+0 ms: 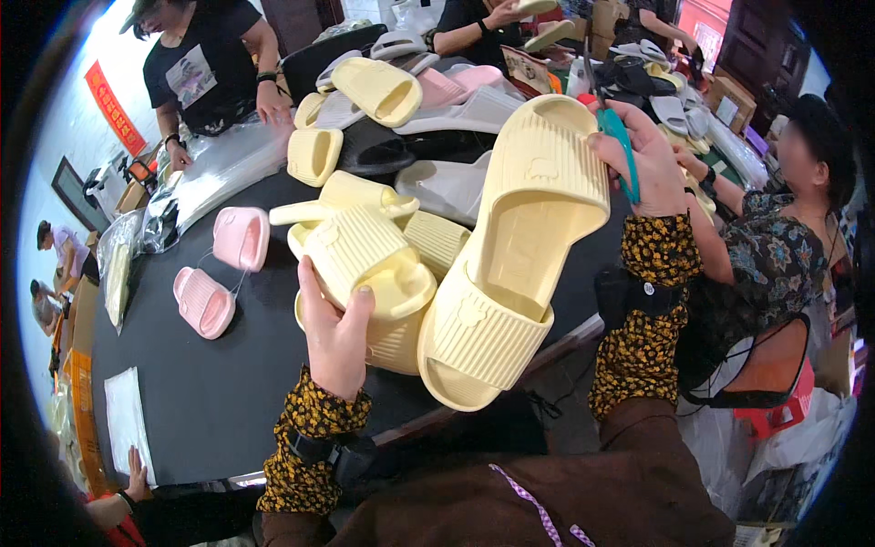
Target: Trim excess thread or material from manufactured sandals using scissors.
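Observation:
My left hand (334,339) is closed round a pale yellow slide sandal (357,244), thumb on its near side and most fingers hidden behind. More yellow sandals lie close behind and under it. My right hand (649,164) grips teal-handled scissors (618,146), their dark blades pointing up. Its fingers also pinch the edge of a large pale yellow slide sandal (545,146) with a ribbed strap. A second large yellow sandal (483,339) overlaps this one at its lower end, tilted toward me. Whether a thread joins these two cannot be made out.
Two small pink sandals (241,239) lie on the black table (237,392), left of my hands. Yellow, grey and black sandals are heaped beyond. A white plastic sheet (129,424) lies at the near left. Co-workers are at the far side and the right (775,237).

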Demonstrator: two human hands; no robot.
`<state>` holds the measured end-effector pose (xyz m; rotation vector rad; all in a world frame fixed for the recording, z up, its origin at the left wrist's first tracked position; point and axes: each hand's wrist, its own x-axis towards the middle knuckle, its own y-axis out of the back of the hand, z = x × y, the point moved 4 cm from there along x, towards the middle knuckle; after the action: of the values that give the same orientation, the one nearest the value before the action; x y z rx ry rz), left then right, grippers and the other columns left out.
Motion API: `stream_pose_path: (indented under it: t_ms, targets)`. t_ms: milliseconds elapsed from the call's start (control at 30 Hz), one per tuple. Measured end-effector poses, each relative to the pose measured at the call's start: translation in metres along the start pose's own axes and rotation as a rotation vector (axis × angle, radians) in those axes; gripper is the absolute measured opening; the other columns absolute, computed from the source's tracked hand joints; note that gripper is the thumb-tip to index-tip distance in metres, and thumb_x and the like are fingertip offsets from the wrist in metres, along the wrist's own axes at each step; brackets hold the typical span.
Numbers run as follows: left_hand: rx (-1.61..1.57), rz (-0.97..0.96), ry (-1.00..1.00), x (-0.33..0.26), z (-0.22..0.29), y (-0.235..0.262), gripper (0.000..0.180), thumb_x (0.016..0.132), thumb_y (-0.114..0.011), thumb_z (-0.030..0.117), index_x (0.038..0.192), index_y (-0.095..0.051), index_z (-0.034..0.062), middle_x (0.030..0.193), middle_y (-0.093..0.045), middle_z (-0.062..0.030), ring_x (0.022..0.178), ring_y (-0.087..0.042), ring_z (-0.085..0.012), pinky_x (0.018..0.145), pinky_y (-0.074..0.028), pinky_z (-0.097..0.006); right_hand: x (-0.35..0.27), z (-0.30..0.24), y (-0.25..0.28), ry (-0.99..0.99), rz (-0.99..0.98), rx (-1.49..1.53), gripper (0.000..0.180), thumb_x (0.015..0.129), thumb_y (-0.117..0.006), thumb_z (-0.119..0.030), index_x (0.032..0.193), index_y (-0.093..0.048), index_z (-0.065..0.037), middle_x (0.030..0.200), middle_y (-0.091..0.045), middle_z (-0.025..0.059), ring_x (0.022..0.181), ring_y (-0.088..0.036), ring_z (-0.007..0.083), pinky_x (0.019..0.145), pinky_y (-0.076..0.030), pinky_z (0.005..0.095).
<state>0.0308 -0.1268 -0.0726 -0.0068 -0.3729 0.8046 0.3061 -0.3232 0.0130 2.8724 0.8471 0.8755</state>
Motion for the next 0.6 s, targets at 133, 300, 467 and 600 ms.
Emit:
stream_pose_path:
  t_ms: [133,300,467,600]
  targets:
    - [-0.060,-0.044,0.024,0.016,-0.002,-0.022,0.065,0.078,-0.050,-0.002,0.134,-0.018,-0.0069,0.123,-0.045,-0.0159,0.109,-0.049,-0.0188,0.092,-0.040,-0.028,-0.005,-0.007,0.023,-0.025,0.045,0.052,0.042,0.075,-0.068,-0.018,0.113,-0.055,-0.006,0.081,-0.061,-0.0006,0.056,-0.048,0.0016,0.044,-0.033,0.0161]
    - [-0.088,-0.126,-0.005,0.034,-0.005,-0.069,0.047,0.079,-0.047,-0.001,0.124,-0.034,-0.0056,0.118,-0.050,-0.0149,0.108,-0.051,-0.0193,0.092,-0.041,-0.030,-0.002,-0.015,0.059,-0.010,0.081,0.088,0.039,0.075,-0.068,-0.017,0.111,-0.056,-0.005,0.080,-0.059,-0.0011,0.055,-0.048,0.0020,0.044,-0.034,0.0162]
    - [-0.169,-0.168,-0.040,0.061,-0.005,-0.107,0.052,0.079,-0.052,0.002,0.123,-0.028,-0.0068,0.112,-0.051,-0.0162,0.098,-0.054,-0.0193,0.082,-0.046,-0.029,-0.002,-0.016,0.085,0.007,0.120,0.027,0.039,0.076,-0.068,-0.018,0.111,-0.056,-0.005,0.078,-0.058,-0.0024,0.052,-0.046,0.0013,0.043,-0.033,0.0167]
    - [-0.234,-0.179,-0.050,0.086,-0.012,-0.132,0.056,0.078,-0.053,0.004,0.125,-0.026,-0.0073,0.111,-0.051,-0.0170,0.098,-0.054,-0.0200,0.081,-0.047,-0.029,-0.002,-0.010,0.096,-0.014,0.097,0.054,0.039,0.077,-0.066,-0.017,0.112,-0.055,-0.005,0.078,-0.058,-0.0024,0.052,-0.045,0.0012,0.043,-0.032,0.0165]
